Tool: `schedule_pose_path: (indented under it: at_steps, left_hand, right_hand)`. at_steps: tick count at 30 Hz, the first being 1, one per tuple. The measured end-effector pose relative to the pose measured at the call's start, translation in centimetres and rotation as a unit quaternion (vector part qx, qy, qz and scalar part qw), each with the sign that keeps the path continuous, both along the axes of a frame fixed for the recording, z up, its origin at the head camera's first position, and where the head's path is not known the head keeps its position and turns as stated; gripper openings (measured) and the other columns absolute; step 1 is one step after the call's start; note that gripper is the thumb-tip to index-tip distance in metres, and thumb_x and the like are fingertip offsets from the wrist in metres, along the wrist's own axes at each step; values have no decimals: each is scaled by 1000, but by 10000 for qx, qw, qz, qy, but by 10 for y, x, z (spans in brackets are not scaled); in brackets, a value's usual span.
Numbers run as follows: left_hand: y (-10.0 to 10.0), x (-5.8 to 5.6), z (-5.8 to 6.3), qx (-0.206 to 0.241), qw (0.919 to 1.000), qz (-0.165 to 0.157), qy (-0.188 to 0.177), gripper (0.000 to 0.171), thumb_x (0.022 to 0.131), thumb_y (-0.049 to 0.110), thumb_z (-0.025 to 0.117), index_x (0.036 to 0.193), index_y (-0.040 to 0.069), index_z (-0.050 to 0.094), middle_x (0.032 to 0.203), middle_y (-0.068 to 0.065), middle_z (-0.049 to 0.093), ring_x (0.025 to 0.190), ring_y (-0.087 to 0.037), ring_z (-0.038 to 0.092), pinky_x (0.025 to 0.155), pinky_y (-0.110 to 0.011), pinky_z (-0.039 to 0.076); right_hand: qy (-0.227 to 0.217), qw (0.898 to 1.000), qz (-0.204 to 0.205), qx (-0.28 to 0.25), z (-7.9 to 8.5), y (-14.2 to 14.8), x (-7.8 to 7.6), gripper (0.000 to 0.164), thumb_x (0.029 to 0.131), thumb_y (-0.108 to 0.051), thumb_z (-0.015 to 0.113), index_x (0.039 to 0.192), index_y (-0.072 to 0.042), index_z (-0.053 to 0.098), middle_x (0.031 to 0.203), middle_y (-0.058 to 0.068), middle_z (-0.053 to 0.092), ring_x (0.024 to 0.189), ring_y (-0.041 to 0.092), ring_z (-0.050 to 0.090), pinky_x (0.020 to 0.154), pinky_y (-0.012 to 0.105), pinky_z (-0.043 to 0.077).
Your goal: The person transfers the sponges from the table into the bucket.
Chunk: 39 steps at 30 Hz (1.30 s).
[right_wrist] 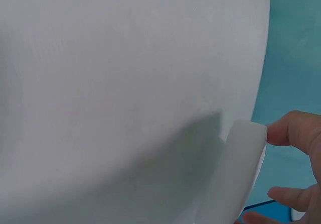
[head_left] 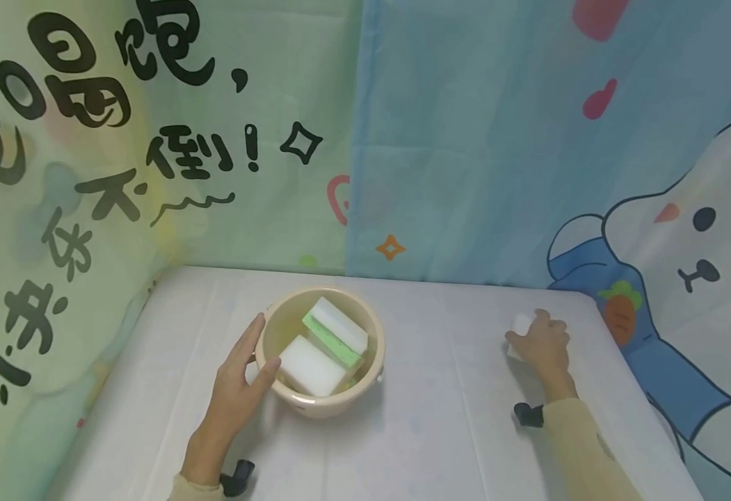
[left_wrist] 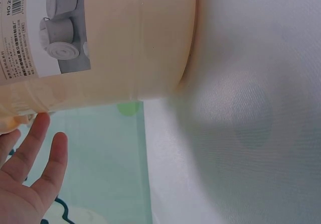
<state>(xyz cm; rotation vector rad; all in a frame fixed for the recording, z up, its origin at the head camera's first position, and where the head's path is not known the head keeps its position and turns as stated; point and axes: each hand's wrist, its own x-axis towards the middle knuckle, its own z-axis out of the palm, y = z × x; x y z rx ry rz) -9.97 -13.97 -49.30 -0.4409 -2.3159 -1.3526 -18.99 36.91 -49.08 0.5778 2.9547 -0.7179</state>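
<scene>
A cream plastic bucket (head_left: 374, 327) stands on the white-covered table. My left hand (head_left: 238, 392) touches its left side, fingers stretched along the outer wall and thumb at the rim. The left wrist view shows two of these straight fingers beside the bucket wall (left_wrist: 115, 86), below a printed label (left_wrist: 65, 33). Inside the bucket lie a white and green sponge (head_left: 338, 334) and a white block-shaped sponge (head_left: 312, 367). At the table's right side, my right hand (head_left: 542, 348) pinches a white sponge (right_wrist: 234, 169) between thumb and fingers, close over the tabletop.
The white table (head_left: 428, 445) meets a printed green and blue curtain (head_left: 453, 174) at its back edge, and printed cloth also hangs on the left and right. Dark wrist straps (head_left: 237, 478) show at both cuffs.
</scene>
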Motion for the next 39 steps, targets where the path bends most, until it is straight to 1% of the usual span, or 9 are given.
schedule_pose_path:
  at_steps: [5, 11, 15, 20, 24, 29, 32, 34, 39]
  left_hand:
    - [0, 0, -1, 13, 10000, -28, 21, 70, 93, 13, 67, 156, 9, 36, 157, -7, 38, 139, -22, 42, 98, -19, 45]
    - [0, 0, -1, 37, 10000, -25, 32, 69, 94, 12, 67, 155, 9, 37, 158, -6, 38, 139, -23, 42, 98, -15, 42]
    - [0, 1, -1, 33, 10000, 2, 28, 69, 93, 13, 67, 155, 10, 37, 157, -7, 38, 139, -23, 43, 98, -15, 43]
    - [0, 1, -2, 34, 10000, 9, 44, 69, 93, 12, 67, 155, 10, 37, 157, -9, 39, 139, -23, 42, 98, -14, 42]
    - [0, 1, -2, 46, 10000, 11, 28, 69, 93, 12, 67, 155, 10, 37, 157, -10, 39, 139, -24, 42, 98, -13, 42]
    - [1, 1, -1, 44, 10000, 23, 12, 69, 93, 12, 67, 155, 10, 37, 157, -8, 39, 138, -23, 43, 98, -13, 41]
    - [1, 1, -1, 44, 10000, 34, 32, 68, 93, 12, 67, 155, 9, 37, 157, -7, 39, 138, -24, 44, 98, -13, 41]
    - [2, 1, 0, 54, 10000, 37, 50, 68, 94, 12, 67, 155, 9, 38, 157, -8, 39, 137, -24, 44, 98, -13, 41]
    - [2, 1, 0, 87, 10000, 28, 13, 68, 94, 12, 66, 155, 10, 37, 157, -7, 39, 138, -24, 44, 98, -12, 41]
  right_hand:
    - [435, 9970, 635, 46, 9, -15, 8, 79, 87, -19, 66, 143, 19, 26, 127, 50, 32, 113, 64, 37, 83, 72, 44]
    - [1013, 9856, 1344, 155, 25, -40, 20, 71, 87, -15, 68, 139, 20, 35, 123, 45, 43, 109, 58, 45, 85, 69, 45]
    - [1275, 9785, 1617, 112, 37, -55, 27, 66, 88, -13, 69, 138, 18, 39, 127, 41, 45, 112, 54, 44, 89, 69, 44]
    - [1399, 9706, 1961, 5, 55, -76, 39, 63, 88, -11, 70, 137, 16, 42, 132, 38, 45, 119, 52, 42, 95, 68, 41]
    - [1521, 9619, 2272, -7, 71, -93, 48, 61, 87, -10, 71, 137, 14, 45, 133, 36, 45, 120, 49, 43, 93, 67, 43]
    - [1677, 9530, 2520, -146, 91, -112, 60, 60, 88, -10, 72, 139, 8, 46, 136, 30, 44, 121, 44, 43, 89, 66, 46]
    - [1887, 9426, 2744, -262, 102, -123, 66, 58, 87, -9, 72, 139, 5, 48, 138, 27, 45, 122, 41, 44, 88, 62, 47]
    - [2053, 9323, 2964, -288, 108, -132, 69, 58, 86, -8, 73, 138, 4, 50, 137, 25, 46, 123, 40, 44, 90, 60, 47]
    - [2291, 9098, 3457, -173, 120, -158, 75, 60, 84, -9, 76, 137, 2, 51, 137, 21, 49, 126, 37, 45, 99, 56, 44]
